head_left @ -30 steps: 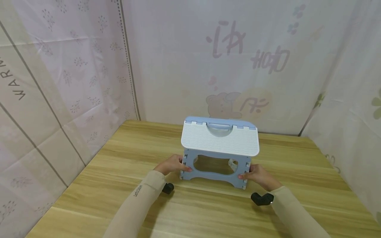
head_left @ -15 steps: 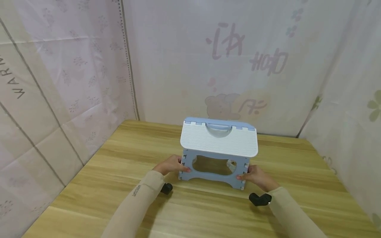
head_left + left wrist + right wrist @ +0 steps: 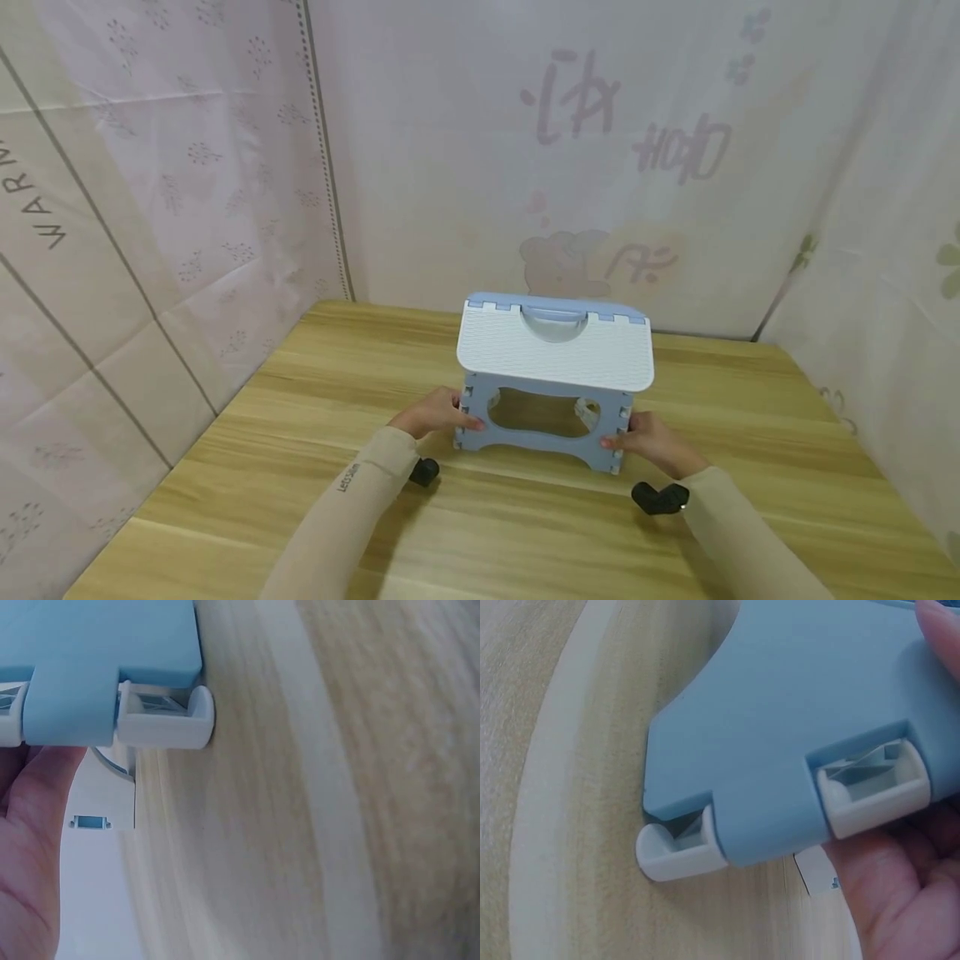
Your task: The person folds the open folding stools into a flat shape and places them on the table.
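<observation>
From where I stand, the whole matter is that the folding step stool of pale blue and white plastic [image 3: 555, 354] lies squarely between the person's two hands, its long axis running from one to the other, the right end set slightly nearer the person. Neither hand is nearer to it: both touch. The left hand [image 3: 435, 414] has its grip clamped on the left side edge of the blue leg panel with an oval opening [image 3: 543, 442], thumb on the near face, the rest going out of sight behind. The right hand [image 3: 660, 442] mirrors it, its grip clamped low on the right side edge, beside the white plastic hinge knuckles [image 3: 682, 859]. The white ribbed top with a half-round cutout [image 3: 555, 358] sits above both grips and overhangs the panel; whether it lies quite flat I cannot tell. The stool appears to stand upright on the yellow-brown wood-grain table [image 3: 360, 358], towards the far edge. A black angular fitting [image 3: 660, 498] shows by the right cuff, another by the left, both close over the wood. Beyond, pale printed cloth curtains [image 3: 420, 167] hang behind the table and along both sides.
</observation>
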Tool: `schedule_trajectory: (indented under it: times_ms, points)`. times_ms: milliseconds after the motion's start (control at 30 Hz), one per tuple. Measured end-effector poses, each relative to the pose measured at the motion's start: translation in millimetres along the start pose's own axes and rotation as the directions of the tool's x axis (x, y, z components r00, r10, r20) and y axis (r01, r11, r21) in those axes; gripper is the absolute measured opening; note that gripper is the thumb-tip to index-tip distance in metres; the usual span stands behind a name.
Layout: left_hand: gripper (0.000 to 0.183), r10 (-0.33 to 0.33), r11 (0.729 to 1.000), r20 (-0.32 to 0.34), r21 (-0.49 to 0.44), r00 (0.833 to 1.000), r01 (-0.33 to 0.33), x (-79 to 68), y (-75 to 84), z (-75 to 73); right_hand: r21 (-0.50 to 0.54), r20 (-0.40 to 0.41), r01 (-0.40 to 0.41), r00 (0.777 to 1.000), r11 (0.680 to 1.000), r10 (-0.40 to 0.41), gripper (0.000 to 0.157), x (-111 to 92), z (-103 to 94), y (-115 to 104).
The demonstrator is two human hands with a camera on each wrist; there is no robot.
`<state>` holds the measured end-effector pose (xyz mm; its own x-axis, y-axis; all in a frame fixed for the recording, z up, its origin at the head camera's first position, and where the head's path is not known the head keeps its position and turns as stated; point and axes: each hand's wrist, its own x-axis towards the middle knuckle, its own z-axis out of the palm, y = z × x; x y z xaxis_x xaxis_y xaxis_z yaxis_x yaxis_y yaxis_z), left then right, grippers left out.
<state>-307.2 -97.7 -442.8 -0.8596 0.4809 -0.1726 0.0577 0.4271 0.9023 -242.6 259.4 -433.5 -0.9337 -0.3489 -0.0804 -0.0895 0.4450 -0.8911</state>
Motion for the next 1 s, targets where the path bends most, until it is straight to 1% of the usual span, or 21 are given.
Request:
schedule_trajectory:
  times_ms: [200, 400, 633, 1000]
  points:
    - [0.024, 0.005, 1.000, 0.012, 0.003, 1.000, -0.005, -1.0, -0.2, -1.2, 0.011, 0.002, -0.004, 1.000, 1.000, 0.004, 0.055, -0.3, 0.4, -0.6]
    - [0.025, 0.026, 0.999, 0.041, -0.026, 0.999, -0.025, -0.6, -4.2, -1.6, 0.031, 0.019, -0.007, 1.000, 0.999, 0.006, 0.054, -1.6, 1.9, -1.7]
    - [0.025, 0.024, 1.000, 0.036, -0.012, 0.999, -0.023, -0.3, -3.0, -0.8, 0.040, 0.028, -0.009, 1.000, 0.999, 0.008, 0.055, -1.8, 1.5, -1.5]
    - [0.027, 0.022, 1.000, 0.039, -0.016, 0.999, -0.021, 0.4, -3.0, -1.2, 0.026, -0.014, -0.027, 1.000, 0.999, 0.027, 0.050, -1.0, 1.5, -2.6]
